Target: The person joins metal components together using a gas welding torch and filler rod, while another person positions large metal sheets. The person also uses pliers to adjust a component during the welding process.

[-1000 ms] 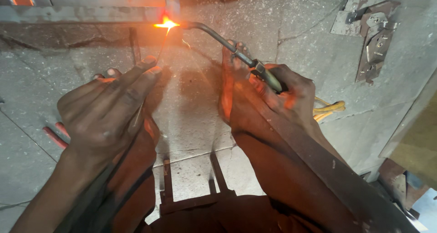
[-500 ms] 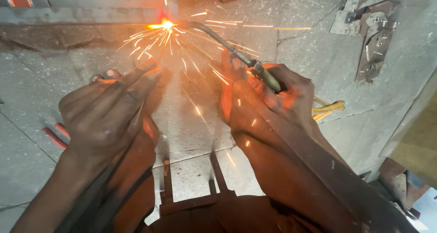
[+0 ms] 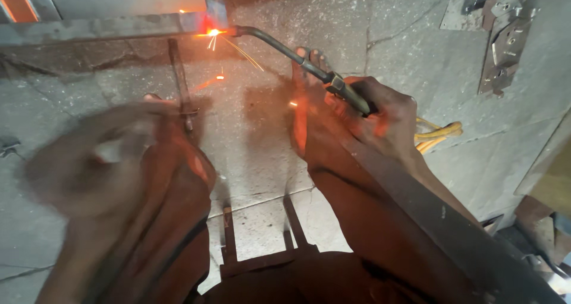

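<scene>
The welding torch (image 3: 309, 63) lies with its long axis running from lower right to upper left: its handle is gripped in the right hand (image 3: 380, 117), fingers wrapped closed round it, and its curved metal neck reaches up and away to the tip, which touches the metal frame (image 3: 119, 26) at a bright orange glow (image 3: 214, 32) with sparks falling just below. The work point thus lies up and to the left of the right hand, which is plainly the nearer of the two. The left hand (image 3: 98, 158) is raised over the left knee, well apart from the torch and heavily blurred — whether it is spread or curled cannot be told, and nothing can be made out in it. A thin steel rod (image 3: 180, 84) stands on the concrete floor (image 3: 256, 137) between the left hand and the frame. Bare toes (image 3: 312, 57) show just behind the torch neck. Yellow cable (image 3: 437, 134) lies beside the right wrist. At upper right, grey metal brackets (image 3: 502, 36) rest on the floor — no packages, labels or signs are in view.
</scene>
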